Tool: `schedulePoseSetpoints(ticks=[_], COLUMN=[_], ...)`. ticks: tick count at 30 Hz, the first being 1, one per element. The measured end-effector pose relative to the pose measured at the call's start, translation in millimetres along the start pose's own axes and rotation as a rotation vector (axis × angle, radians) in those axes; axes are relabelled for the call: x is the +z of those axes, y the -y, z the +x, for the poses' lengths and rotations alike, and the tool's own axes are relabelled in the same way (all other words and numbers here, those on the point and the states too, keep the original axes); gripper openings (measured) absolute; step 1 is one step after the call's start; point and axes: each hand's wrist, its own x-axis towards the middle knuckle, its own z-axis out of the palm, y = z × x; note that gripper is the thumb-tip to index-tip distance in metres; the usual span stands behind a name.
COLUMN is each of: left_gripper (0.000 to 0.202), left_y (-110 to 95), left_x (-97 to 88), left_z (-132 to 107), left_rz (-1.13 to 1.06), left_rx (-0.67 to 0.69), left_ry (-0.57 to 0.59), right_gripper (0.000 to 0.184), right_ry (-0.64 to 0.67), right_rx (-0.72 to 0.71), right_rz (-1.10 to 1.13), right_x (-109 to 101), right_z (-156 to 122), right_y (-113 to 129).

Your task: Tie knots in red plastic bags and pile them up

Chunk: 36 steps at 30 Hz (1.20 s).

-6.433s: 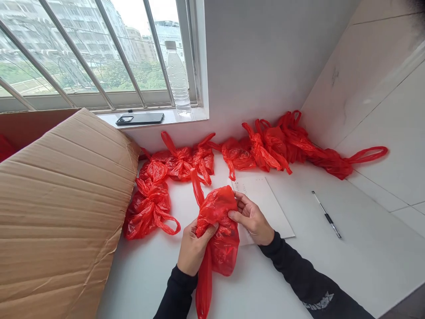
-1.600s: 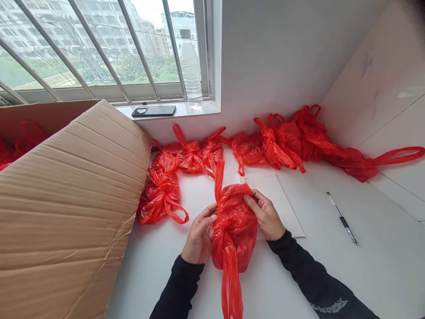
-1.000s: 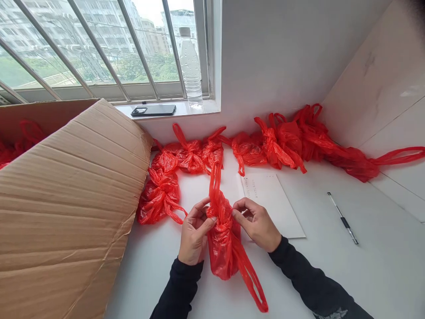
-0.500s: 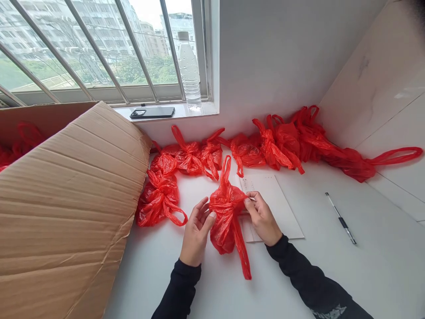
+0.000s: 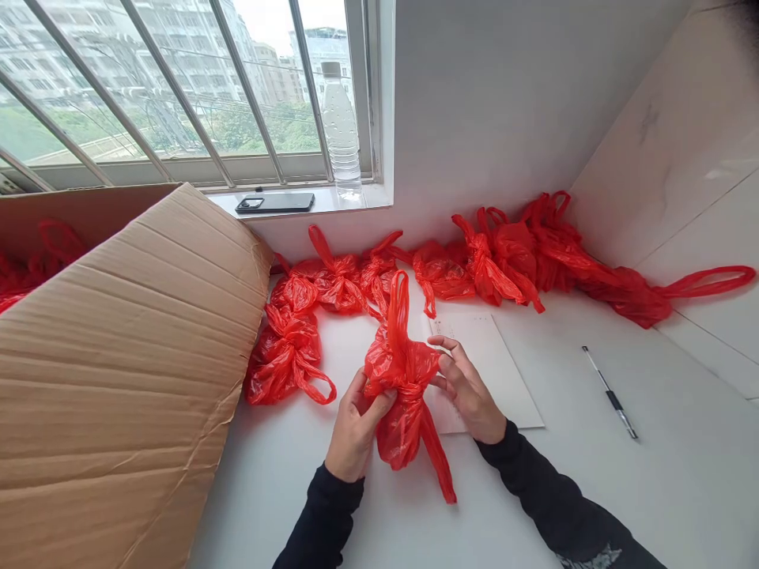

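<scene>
A red plastic bag [image 5: 402,387] with something bundled inside is held upright over the white table [image 5: 563,482]. My left hand [image 5: 354,431] pinches its left side at the knot. My right hand [image 5: 468,391] grips the right side of the same knot. One handle loop stands up above the knot and the other hangs down toward me. Both sleeves are black.
A row of tied red bags [image 5: 474,265] lies along the wall, with more [image 5: 288,352] beside a large cardboard box [image 5: 118,371]. A white paper sheet [image 5: 498,371] and a pen [image 5: 610,393] lie to the right. A phone [image 5: 276,203] and a water bottle [image 5: 342,130] rest on the windowsill.
The bag's handles were crossed and pulled into a knot. One loop now sticks up and the other hangs down. Both hands stayed close at the knot.
</scene>
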Motion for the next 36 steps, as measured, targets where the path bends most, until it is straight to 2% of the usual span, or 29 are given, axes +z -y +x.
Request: schedulePoseSetpoints(ticks=[3, 6, 9, 11, 18, 22, 24, 27, 30, 33, 36], left_gripper=[0.045, 0.051, 0.054, 0.054, 0.051, 0.052, 0.055, 0.060, 0.057, 0.048, 0.039], left_y=[2, 2, 4, 6, 6, -5, -8, -6, 1, 7, 7], left_x=[0.4, 1.1, 1.7, 1.8, 0.2, 6.6, 10.2, 10.0, 3.7, -0.6, 0.0], left_z=[1, 1, 1, 1, -1, -4, -3, -1, 1, 0, -1], left_rz=[-0.010, -0.056, -0.076, -0.087, -0.103, -0.154, -0.186, -0.149, -0.087, -0.005, 0.056], left_rx=[0.040, 0.040, 0.005, -0.003, -0.005, -0.026, -0.021, -0.004, -0.004, -0.033, -0.062], left_ry=[-0.016, -0.012, 0.019, 0.017, -0.081, -0.075, -0.088, -0.138, -0.164, -0.116, -0.041], right_gripper=[0.058, 0.052, 0.035, 0.030, 0.052, 0.027, 0.022, 0.027, 0.039, 0.049, 0.046], right_ry=[0.120, 0.174, 0.152, 0.137, 0.184, 0.185, 0.201, 0.202, 0.093, 0.025, 0.072], right_rx=[0.016, 0.003, -0.026, -0.039, -0.057, -0.082, -0.077, -0.046, -0.003, 0.002, -0.005], right_rz=[-0.081, -0.125, -0.170, -0.176, -0.241, -0.284, -0.291, -0.276, -0.218, -0.194, -0.187], right_x=[1, 3, 3, 3, 7, 7, 6, 5, 3, -1, -4], right_z=[-1, -1, 0, 0, -1, -3, -3, -5, -5, -2, 2], right_y=[2, 2, 2, 3, 0, 0, 2, 4, 4, 0, -4])
